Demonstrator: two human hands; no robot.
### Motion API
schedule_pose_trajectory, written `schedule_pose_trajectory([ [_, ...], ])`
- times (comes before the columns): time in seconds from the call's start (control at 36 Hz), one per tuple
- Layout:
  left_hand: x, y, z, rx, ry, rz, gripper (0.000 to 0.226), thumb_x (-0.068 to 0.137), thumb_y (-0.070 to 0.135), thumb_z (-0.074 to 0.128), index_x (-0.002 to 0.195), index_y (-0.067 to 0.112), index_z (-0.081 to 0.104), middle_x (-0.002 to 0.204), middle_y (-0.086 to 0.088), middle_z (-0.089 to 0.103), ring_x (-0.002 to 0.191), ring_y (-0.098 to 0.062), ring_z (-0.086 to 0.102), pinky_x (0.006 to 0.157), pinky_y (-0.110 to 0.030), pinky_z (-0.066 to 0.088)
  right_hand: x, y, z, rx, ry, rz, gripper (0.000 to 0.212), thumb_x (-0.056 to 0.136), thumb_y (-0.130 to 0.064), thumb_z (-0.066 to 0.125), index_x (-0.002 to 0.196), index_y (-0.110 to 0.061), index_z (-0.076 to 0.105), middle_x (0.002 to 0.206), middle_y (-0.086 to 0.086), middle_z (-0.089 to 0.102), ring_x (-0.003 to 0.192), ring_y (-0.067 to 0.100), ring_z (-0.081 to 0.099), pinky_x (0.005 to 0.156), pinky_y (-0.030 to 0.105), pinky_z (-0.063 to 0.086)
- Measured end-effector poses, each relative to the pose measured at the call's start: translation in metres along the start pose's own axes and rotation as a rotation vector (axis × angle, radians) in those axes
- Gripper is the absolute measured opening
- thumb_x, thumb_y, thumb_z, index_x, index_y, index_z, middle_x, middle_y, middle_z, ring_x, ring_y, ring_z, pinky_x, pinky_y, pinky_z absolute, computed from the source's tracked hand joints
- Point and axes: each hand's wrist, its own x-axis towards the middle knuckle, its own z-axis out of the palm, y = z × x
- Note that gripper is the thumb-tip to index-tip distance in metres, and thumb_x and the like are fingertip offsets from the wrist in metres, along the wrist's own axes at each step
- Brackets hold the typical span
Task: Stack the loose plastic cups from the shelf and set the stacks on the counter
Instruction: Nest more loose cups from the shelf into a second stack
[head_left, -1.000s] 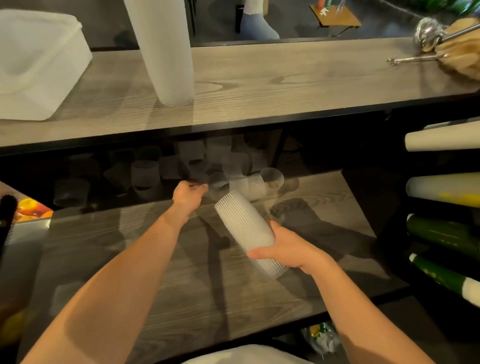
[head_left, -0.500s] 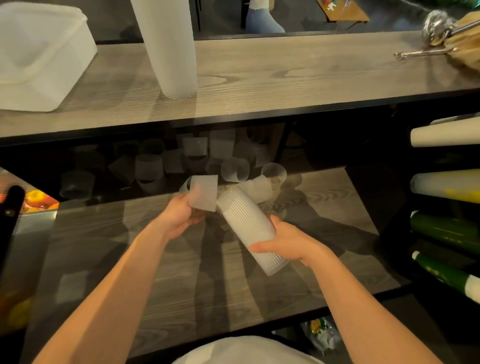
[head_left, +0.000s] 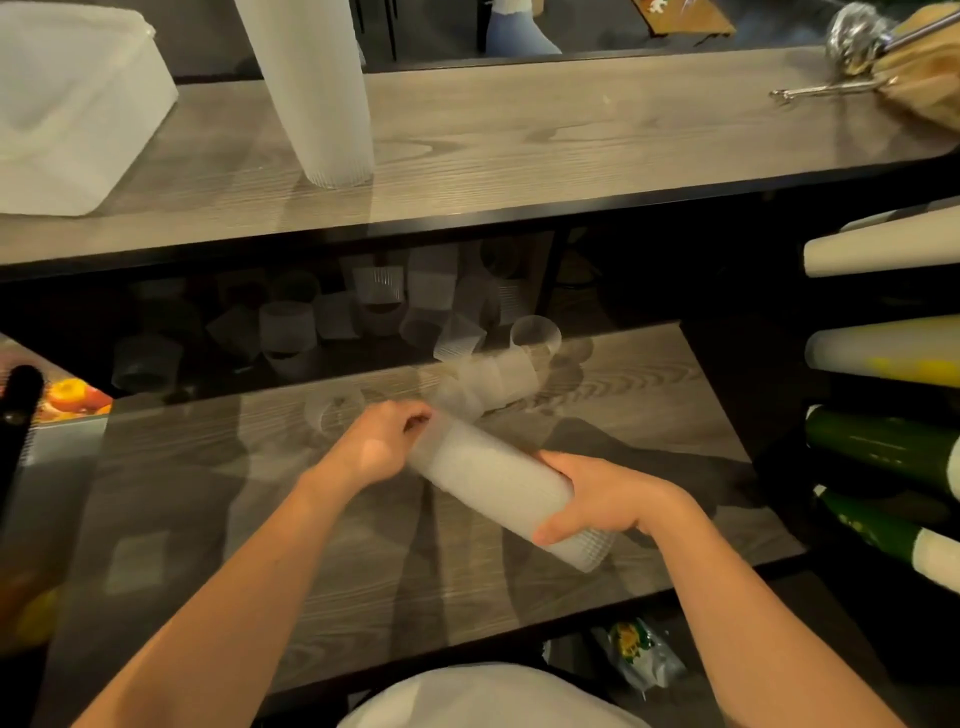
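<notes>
A tilted stack of ribbed clear plastic cups (head_left: 493, 486) lies over the wooden shelf (head_left: 649, 415). My right hand (head_left: 602, 499) grips the stack near its lower end. At the upper, open end my left hand (head_left: 384, 441) is closed around the stack's rim, pressing a cup onto it. Several loose cups (head_left: 291, 327) stand and lie at the dim back of the shelf, and a few more (head_left: 498, 374) rest just beyond my hands. A tall finished stack of cups (head_left: 317, 88) stands upright on the counter (head_left: 571, 140) above.
A white plastic tub (head_left: 67, 104) sits on the counter's left. Metal tongs (head_left: 826, 88) and a scoop lie at its right end. Rolls of white, yellow and green material (head_left: 883, 441) jut out at the right. A bag lies on the floor below.
My left hand picked a loose cup from the back of the shelf, carried it toward me, and now presses it onto the top of the stack. The right hand kept holding the stack.
</notes>
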Motion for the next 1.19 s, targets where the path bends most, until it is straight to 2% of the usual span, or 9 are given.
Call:
schedule_pose_trajectory([
  [0.14, -0.017, -0.002, 0.026, 0.076, -0.049, 0.047, 0.040, 0.090, 0.000, 0.060, 0.127, 0.017, 0.063, 0.123, -0.003, 0.063, 0.117, -0.021, 0.058, 0.093, -0.020, 0.035, 0.002, 0.000, 0.002, -0.052, -0.016, -0.026, 0.093, 0.077, -0.026, 0.086, 0.153, -0.024, 0.033, 0.129, -0.014, 0.044, 0.118, 0.007, 0.045, 0.095, 0.021, 0.039],
  [0.28, -0.017, -0.030, 0.033, -0.027, 0.392, -0.161, 0.030, 0.101, 0.036, 0.047, 0.123, 0.030, 0.065, 0.142, -0.001, 0.037, 0.133, -0.025, 0.030, 0.110, -0.039, 0.032, 0.011, -0.005, 0.009, -0.024, 0.016, -0.003, 0.110, 0.074, -0.037, 0.087, 0.159, -0.022, 0.019, 0.149, -0.006, 0.042, 0.125, 0.010, 0.045, 0.100, 0.025, 0.041],
  [0.36, -0.004, -0.055, 0.024, 0.275, 0.226, -0.342, 0.034, 0.100, 0.037, 0.048, 0.132, 0.034, 0.059, 0.155, -0.004, 0.031, 0.143, -0.028, 0.021, 0.118, -0.043, 0.021, 0.017, -0.010, 0.013, 0.047, 0.050, 0.005, 0.108, 0.078, -0.034, 0.085, 0.159, -0.019, 0.016, 0.134, -0.007, 0.045, 0.118, 0.010, 0.047, 0.094, 0.024, 0.042],
  [0.44, 0.003, -0.077, 0.021, 0.369, 0.169, -0.360, 0.033, 0.098, 0.029, 0.048, 0.128, 0.030, 0.062, 0.139, -0.003, 0.057, 0.133, -0.027, 0.043, 0.117, -0.039, 0.022, 0.021, -0.014, 0.015, 0.081, 0.070, -0.007, 0.100, 0.078, -0.032, 0.084, 0.157, -0.021, 0.024, 0.125, -0.009, 0.048, 0.114, 0.011, 0.052, 0.093, 0.027, 0.046],
  [0.58, -0.004, -0.054, 0.010, -0.396, 0.561, -0.339, 0.020, 0.101, 0.021, 0.052, 0.120, 0.020, 0.059, 0.117, -0.005, 0.063, 0.104, -0.022, 0.060, 0.084, -0.023, 0.046, 0.022, -0.010, 0.014, 0.143, 0.114, 0.006, 0.095, 0.077, -0.037, 0.085, 0.153, -0.021, 0.031, 0.126, -0.007, 0.053, 0.111, 0.011, 0.055, 0.084, 0.026, 0.048],
  [0.78, -0.011, -0.012, -0.005, -1.177, 0.212, -0.151, 0.022, 0.102, 0.022, 0.051, 0.123, 0.015, 0.055, 0.097, -0.003, 0.056, 0.082, -0.015, 0.054, 0.073, -0.028, 0.047, 0.016, -0.003, 0.008, 0.149, 0.168, 0.007, 0.094, 0.071, -0.043, 0.086, 0.148, -0.023, 0.036, 0.135, -0.006, 0.053, 0.118, 0.013, 0.054, 0.095, 0.032, 0.048],
  [0.92, 0.001, -0.018, -0.004, -0.709, 0.094, -0.151, 0.034, 0.103, 0.041, 0.046, 0.116, 0.019, 0.068, 0.113, -0.003, 0.071, 0.110, -0.020, 0.064, 0.100, -0.038, 0.047, 0.005, -0.006, 0.004, 0.064, 0.069, -0.055, 0.088, 0.071, -0.039, 0.088, 0.145, -0.032, 0.041, 0.130, -0.016, 0.053, 0.117, 0.009, 0.054, 0.099, 0.034, 0.049],
  [1.03, 0.005, -0.010, 0.009, -0.495, -0.026, -0.143, 0.030, 0.103, 0.043, 0.044, 0.114, 0.025, 0.066, 0.113, 0.002, 0.068, 0.108, -0.018, 0.063, 0.097, -0.036, 0.046, 0.003, -0.005, 0.002, 0.025, 0.052, -0.068, 0.087, 0.071, -0.034, 0.089, 0.144, -0.029, 0.043, 0.126, -0.013, 0.056, 0.112, 0.005, 0.055, 0.090, 0.025, 0.048],
  [1.19, 0.038, 0.000, 0.037, -0.473, 0.353, -0.146, 0.034, 0.104, 0.033, 0.044, 0.136, 0.025, 0.052, 0.134, -0.006, 0.054, 0.129, -0.024, 0.047, 0.112, -0.045, 0.037, -0.001, 0.013, 0.001, 0.145, 0.155, 0.026, 0.086, 0.071, -0.036, 0.088, 0.143, -0.027, 0.041, 0.126, -0.010, 0.056, 0.112, 0.009, 0.056, 0.092, 0.032, 0.051],
])
